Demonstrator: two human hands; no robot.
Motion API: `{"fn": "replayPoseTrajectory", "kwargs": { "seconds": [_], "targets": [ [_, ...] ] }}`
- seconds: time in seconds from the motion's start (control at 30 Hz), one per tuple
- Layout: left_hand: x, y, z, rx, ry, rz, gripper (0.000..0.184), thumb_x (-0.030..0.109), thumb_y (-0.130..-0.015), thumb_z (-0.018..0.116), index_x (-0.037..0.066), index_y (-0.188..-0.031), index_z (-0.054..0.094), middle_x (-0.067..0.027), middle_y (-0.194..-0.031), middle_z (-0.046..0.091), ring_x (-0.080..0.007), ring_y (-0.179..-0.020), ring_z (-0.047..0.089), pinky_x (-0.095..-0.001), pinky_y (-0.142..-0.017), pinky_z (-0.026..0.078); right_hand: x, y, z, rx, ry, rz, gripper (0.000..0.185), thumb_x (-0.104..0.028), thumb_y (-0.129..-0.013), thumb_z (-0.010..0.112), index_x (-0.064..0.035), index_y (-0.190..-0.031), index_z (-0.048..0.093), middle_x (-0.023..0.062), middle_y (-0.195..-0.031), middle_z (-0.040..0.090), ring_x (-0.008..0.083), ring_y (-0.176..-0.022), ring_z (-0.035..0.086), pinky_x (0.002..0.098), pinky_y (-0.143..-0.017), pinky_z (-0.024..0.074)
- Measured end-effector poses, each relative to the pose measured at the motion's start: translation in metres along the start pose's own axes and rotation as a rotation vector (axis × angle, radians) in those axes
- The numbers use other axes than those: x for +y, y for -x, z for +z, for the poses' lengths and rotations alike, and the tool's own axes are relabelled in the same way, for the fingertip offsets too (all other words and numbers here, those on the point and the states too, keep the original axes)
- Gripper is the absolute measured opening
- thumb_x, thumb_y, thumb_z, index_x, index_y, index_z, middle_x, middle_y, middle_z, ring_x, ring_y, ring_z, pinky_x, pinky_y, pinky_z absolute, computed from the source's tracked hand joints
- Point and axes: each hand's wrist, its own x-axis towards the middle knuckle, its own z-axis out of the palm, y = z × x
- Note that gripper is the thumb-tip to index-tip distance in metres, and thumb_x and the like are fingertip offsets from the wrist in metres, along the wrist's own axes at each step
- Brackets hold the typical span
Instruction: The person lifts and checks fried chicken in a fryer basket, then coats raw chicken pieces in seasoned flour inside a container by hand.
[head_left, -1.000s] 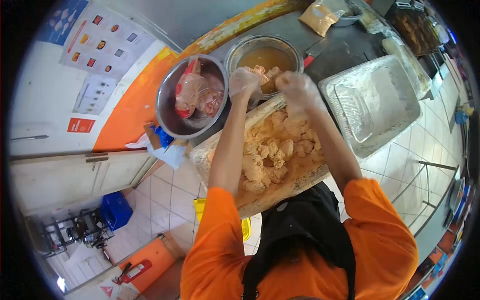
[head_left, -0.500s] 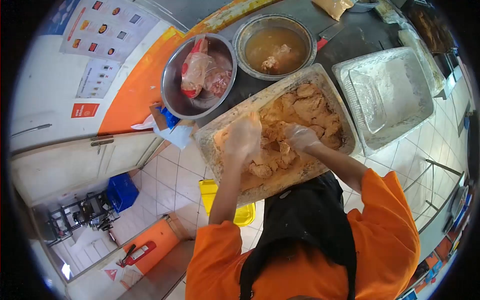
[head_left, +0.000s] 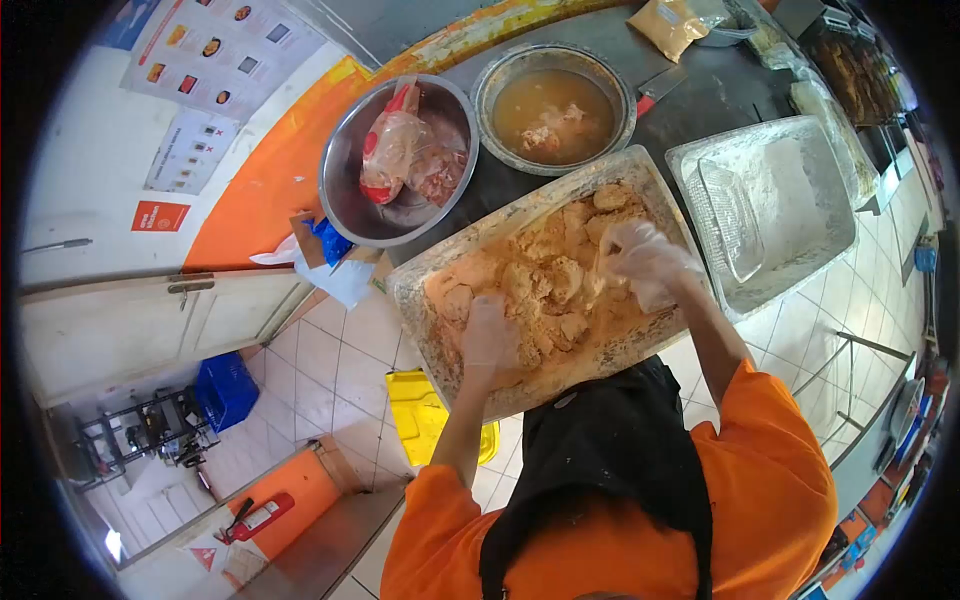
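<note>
The gloved left hand (head_left: 489, 340) sat among coated pieces (head_left: 558, 282) in the floury tray (head_left: 500, 228), the right hand (head_left: 645, 262) near its right side; neither grip could be made out. Beyond stood a metal bowl (head_left: 346, 205) and liquid-filled basin (head_left: 484, 112).

Tub (head_left: 520, 221) before bowl (head_left: 410, 217) and pot (head_left: 483, 106)
</note>
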Motion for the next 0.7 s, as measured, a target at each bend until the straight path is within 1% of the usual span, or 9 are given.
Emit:
{"fn": "replayPoseTrajectory", "kwargs": {
  "seconds": [0.1,0.17,0.23,0.33,0.47,0.53,0.63,0.67,0.7],
  "targets": [
    [0.014,-0.009,-0.040,-0.161,0.103,-0.121,0.027,0.013,-0.079,0.061,0.006,-0.104,0.061,-0.0169,-0.087,0.062,-0.0288,-0.093,0.062,-0.0387,-0.075,0.052,-0.017,0.004,-0.055,0.184,-0.106,-0.098,0.022,-0.028,-0.079,0.068,-0.0125,-0.093,0.072,0.0124,-0.101,0.069,0.0253,-0.095,0.066,0.0387,-0.081,0.0532],
    [0.034,-0.025,-0.078,-0.183,0.236,-0.356,0.029,0.011,-0.078,0.063,0.004,-0.106,0.059,-0.0168,-0.085,0.062,-0.0290,-0.089,0.062,-0.0385,-0.074,0.051,-0.023,-0.005,-0.087,0.223,-0.277,-0.098,0.022,-0.028,-0.079,0.067,-0.0117,-0.093,0.071,0.0127,-0.099,0.069,0.0246,-0.094,0.067,0.0385,-0.083,0.0526],
    [0.042,-0.044,-0.097,-0.122,0.430,-0.662,0.030,0.009,-0.079,0.063,0.002,-0.107,0.057,-0.0165,-0.082,0.062,-0.0295,-0.083,0.062,-0.0385,-0.073,0.050,-0.028,-0.028,-0.103,0.486,-0.141,-0.188,0.022,-0.027,-0.080,0.066,-0.0101,-0.093,0.072,0.0144,-0.096,0.069,0.0244,-0.092,0.067,0.0376,-0.083,0.0521],
    [0.023,-0.072,-0.089,0.143,0.756,-0.526,0.028,0.006,-0.078,0.062,0.002,-0.106,0.056,-0.0167,-0.084,0.062,-0.0304,-0.075,0.060,-0.0398,-0.072,0.048,-0.044,-0.055,-0.131,0.482,-0.143,-0.147,0.022,-0.025,-0.080,0.064,-0.0105,-0.095,0.073,0.0164,-0.102,0.069,0.0246,-0.095,0.067,0.0367,-0.085,0.0522],
    [0.034,-0.176,-0.127,0.158,0.372,-0.429,0.028,0.008,-0.075,0.071,0.000,-0.100,0.062,-0.0155,-0.090,0.069,-0.0262,-0.084,0.066,-0.0359,-0.077,0.051,-0.032,-0.121,-0.119,0.399,-0.011,-0.232,0.025,-0.022,-0.080,0.064,-0.0088,-0.099,0.074,0.0182,-0.105,0.069,0.0273,-0.094,0.068,0.0376,-0.084,0.0536],
    [0.013,-0.224,-0.098,0.163,0.426,-0.375,0.032,0.017,-0.072,0.074,0.000,-0.097,0.065,-0.0181,-0.092,0.070,-0.0296,-0.087,0.067,-0.0378,-0.079,0.052,-0.001,-0.177,-0.100,0.379,0.137,-0.323,0.026,-0.020,-0.080,0.064,-0.0072,-0.101,0.074,0.0190,-0.105,0.069,0.0292,-0.094,0.069,0.0384,-0.082,0.0546],
    [0.029,-0.300,-0.084,0.012,0.311,-0.473,0.042,0.029,-0.071,0.075,0.001,-0.101,0.067,-0.0218,-0.095,0.070,-0.0361,-0.092,0.067,-0.0414,-0.081,0.052,0.051,-0.267,-0.083,0.108,0.659,-0.221,0.024,-0.018,-0.082,0.063,-0.0047,-0.098,0.074,0.0173,-0.105,0.070,0.0302,-0.097,0.069,0.0380,-0.082,0.0548],
    [0.025,-0.319,-0.069,-0.020,0.233,-0.404,0.044,0.032,-0.071,0.075,0.001,-0.103,0.067,-0.0227,-0.097,0.070,-0.0377,-0.094,0.067,-0.0419,-0.083,0.052,0.048,-0.241,-0.090,0.220,0.246,-0.050,0.023,-0.017,-0.082,0.062,-0.0026,-0.096,0.073,0.0152,-0.106,0.070,0.0297,-0.101,0.067,0.0366,-0.084,0.0540],
    [0.022,-0.336,-0.054,-0.064,0.189,-0.400,0.041,0.031,-0.073,0.073,0.001,-0.101,0.068,-0.0224,-0.099,0.070,-0.0375,-0.097,0.067,-0.0426,-0.084,0.052,0.052,-0.236,-0.089,0.296,0.264,-0.097,0.024,-0.018,-0.083,0.062,-0.0038,-0.098,0.073,0.0148,-0.106,0.070,0.0297,-0.101,0.067,0.0369,-0.085,0.0534]
  ]
}}
